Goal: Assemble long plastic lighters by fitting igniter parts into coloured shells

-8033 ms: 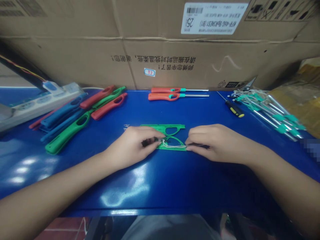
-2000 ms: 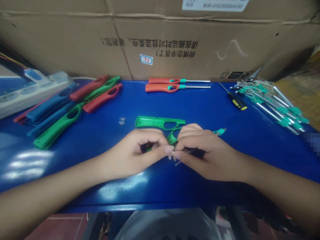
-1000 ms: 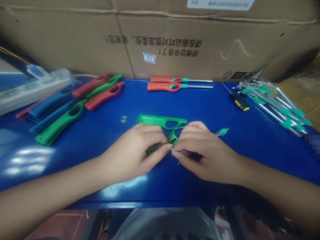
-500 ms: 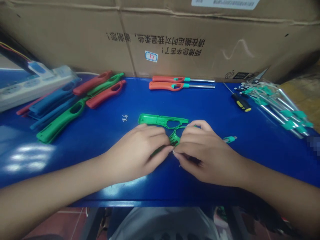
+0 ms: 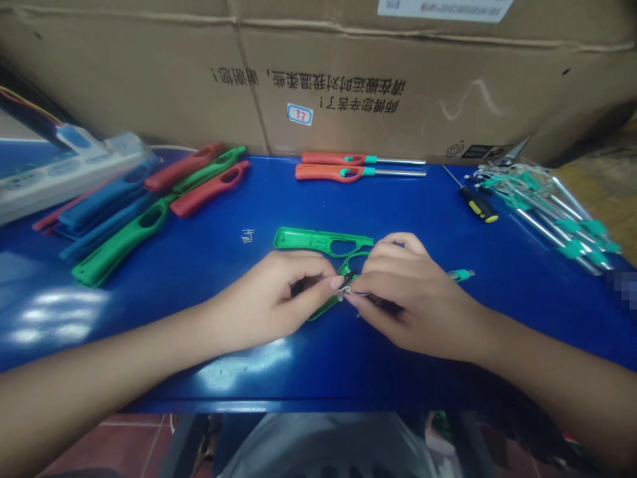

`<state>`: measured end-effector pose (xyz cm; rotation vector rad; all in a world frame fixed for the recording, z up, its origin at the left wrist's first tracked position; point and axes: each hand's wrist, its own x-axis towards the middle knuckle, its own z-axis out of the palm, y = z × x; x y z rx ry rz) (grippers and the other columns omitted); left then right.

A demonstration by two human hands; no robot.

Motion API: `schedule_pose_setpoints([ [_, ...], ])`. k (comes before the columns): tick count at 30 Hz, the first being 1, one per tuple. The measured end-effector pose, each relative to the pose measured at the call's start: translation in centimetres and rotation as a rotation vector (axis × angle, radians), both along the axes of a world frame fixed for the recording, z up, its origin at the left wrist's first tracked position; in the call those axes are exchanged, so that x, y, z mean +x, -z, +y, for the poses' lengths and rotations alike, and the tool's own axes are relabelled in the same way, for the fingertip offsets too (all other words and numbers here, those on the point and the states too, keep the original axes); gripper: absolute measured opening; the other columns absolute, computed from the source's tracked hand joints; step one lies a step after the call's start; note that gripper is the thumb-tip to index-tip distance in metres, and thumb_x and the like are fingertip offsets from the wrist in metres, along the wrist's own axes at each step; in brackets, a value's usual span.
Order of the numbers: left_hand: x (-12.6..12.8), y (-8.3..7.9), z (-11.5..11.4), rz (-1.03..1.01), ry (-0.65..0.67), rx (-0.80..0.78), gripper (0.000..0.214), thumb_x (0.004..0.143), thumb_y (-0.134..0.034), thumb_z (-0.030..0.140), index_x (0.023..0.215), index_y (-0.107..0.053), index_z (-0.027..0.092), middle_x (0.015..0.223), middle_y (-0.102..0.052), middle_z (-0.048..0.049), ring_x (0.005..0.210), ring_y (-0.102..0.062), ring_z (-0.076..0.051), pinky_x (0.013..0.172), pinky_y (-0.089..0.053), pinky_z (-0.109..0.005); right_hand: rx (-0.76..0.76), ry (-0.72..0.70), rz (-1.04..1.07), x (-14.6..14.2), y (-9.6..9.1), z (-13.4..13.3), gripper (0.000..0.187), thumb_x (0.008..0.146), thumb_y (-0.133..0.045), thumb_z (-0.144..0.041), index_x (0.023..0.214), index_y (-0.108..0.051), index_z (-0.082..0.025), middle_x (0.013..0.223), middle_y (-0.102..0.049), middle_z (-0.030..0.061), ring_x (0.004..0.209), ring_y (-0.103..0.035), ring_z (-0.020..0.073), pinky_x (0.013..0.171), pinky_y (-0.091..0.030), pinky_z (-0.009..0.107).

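Observation:
Both my hands meet at the middle of the blue table (image 5: 318, 372). My left hand (image 5: 279, 299) is closed on a green lighter shell half (image 5: 326, 307) that tilts off the table. My right hand (image 5: 408, 295) pinches a thin wire and the lighter's inner part against that shell; a teal tip (image 5: 460, 274) sticks out past my right fingers. A second green shell half (image 5: 318, 240) lies flat just behind my hands. A few tiny metal screws (image 5: 247, 234) lie to its left.
Red, green and blue lighter shells (image 5: 149, 199) are piled at the left by a white power strip (image 5: 60, 176). Two orange finished lighters (image 5: 348, 166) lie at the back. A yellow-black screwdriver (image 5: 475, 204) and several metal-tube inner parts (image 5: 552, 212) sit at the right. A cardboard box (image 5: 348, 73) walls the back.
My hands lifted the shell half and inner part off the table and drew them nearer. The teal tip has moved slightly right in the last second.

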<state>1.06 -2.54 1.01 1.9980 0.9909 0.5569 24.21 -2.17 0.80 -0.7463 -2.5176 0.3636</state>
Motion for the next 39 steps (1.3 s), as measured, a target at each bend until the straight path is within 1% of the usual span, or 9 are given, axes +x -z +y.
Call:
schedule_pose_setpoints([
  [3,0.03,-0.06,-0.07,-0.003,-0.002,-0.04,0.027,0.102,-0.057,0.034,0.083,-0.068,0.018,0.074,-0.061,0.0036,0.068,-0.055,-0.01,0.062,-0.042,-0.023,0.022,-0.013,-0.032,-0.04,-0.06,-0.05,0.023,0.1,-0.054,-0.019,0.083,-0.069,-0.017,0.073,-0.058,-0.0012,0.074,-0.052,0.014,0.093,-0.037,0.04],
  [6,0.12,-0.19,-0.11,-0.021,0.004,-0.079,0.026,0.101,-0.058,0.032,0.081,-0.068,0.018,0.072,-0.061,0.004,0.067,-0.055,-0.01,0.062,-0.042,-0.022,0.056,-0.028,-0.084,-0.08,-0.29,-0.07,0.026,0.101,-0.053,-0.019,0.08,-0.067,-0.017,0.071,-0.058,-0.0012,0.075,-0.052,0.0147,0.094,-0.037,0.041],
  [12,0.12,-0.21,-0.31,-0.013,-0.004,-0.131,0.026,0.099,-0.06,0.032,0.08,-0.068,0.017,0.07,-0.062,0.0038,0.065,-0.054,-0.01,0.06,-0.042,-0.022,0.155,-0.069,-0.144,0.03,-0.22,-0.12,0.026,0.101,-0.05,-0.017,0.08,-0.064,-0.017,0.07,-0.06,-0.0019,0.076,-0.049,0.0148,0.097,-0.036,0.042],
  [19,0.18,0.02,-0.34,0.02,0.002,-0.123,0.031,0.099,-0.058,0.036,0.077,-0.066,0.017,0.067,-0.058,0.0033,0.064,-0.05,-0.011,0.059,-0.041,-0.022,0.251,-0.084,-0.213,-0.04,-0.25,-0.23,0.028,0.099,-0.052,-0.015,0.072,-0.06,-0.018,0.067,-0.055,-0.0033,0.074,-0.047,0.0144,0.101,-0.034,0.041],
  [25,0.36,0.11,-0.59,0.051,0.008,-0.125,0.031,0.099,-0.057,0.033,0.074,-0.064,0.017,0.067,-0.059,0.0034,0.063,-0.051,-0.01,0.057,-0.039,-0.021,0.359,-0.118,-0.297,-0.13,-0.41,-0.45,0.036,0.102,-0.044,-0.011,0.07,-0.059,-0.019,0.065,-0.049,-0.0028,0.07,-0.042,0.0154,0.102,-0.032,0.044],
  [28,0.36,0.15,-0.67,0.068,0.008,-0.119,0.03,0.1,-0.056,0.034,0.078,-0.066,0.017,0.068,-0.06,0.0029,0.062,-0.052,-0.01,0.053,-0.037,-0.021,0.342,-0.107,-0.317,-0.19,-0.44,-0.5,0.035,0.1,-0.046,-0.009,0.069,-0.059,-0.019,0.065,-0.05,-0.0023,0.07,-0.042,0.0158,0.102,-0.032,0.044],
  [32,0.33,0.09,-0.63,0.049,0.005,-0.081,0.029,0.103,-0.053,0.034,0.085,-0.069,0.017,0.075,-0.065,0.0023,0.067,-0.057,-0.011,0.06,-0.042,-0.021,0.251,-0.048,-0.254,-0.19,-0.62,-0.33,0.029,0.097,-0.05,-0.014,0.07,-0.06,-0.019,0.064,-0.052,-0.0024,0.069,-0.043,0.015,0.099,-0.035,0.042],
  [35,0.32,0.02,-0.65,0.032,0.008,-0.028,0.028,0.104,-0.051,0.033,0.086,-0.067,0.018,0.075,-0.064,0.0029,0.067,-0.056,-0.01,0.062,-0.044,-0.021,0.205,-0.004,-0.228,-0.1,-0.84,-0.17,0.03,0.098,-0.05,-0.017,0.07,-0.06,-0.018,0.064,-0.053,-0.0021,0.068,-0.045,0.0145,0.098,-0.036,0.041],
  [39,0.35,0.2,-0.83,0.047,0.004,0.089,0.013,0.1,-0.058,0.027,0.097,-0.069,0.019,0.079,-0.066,0.0026,0.068,-0.059,-0.01,0.061,-0.045,-0.021,0.213,0.009,-0.226,0.01,-0.92,-0.04,0.031,0.099,-0.05,-0.018,0.07,-0.063,-0.017,0.065,-0.054,-0.0014,0.069,-0.048,0.015,0.1,-0.035,0.041],
])
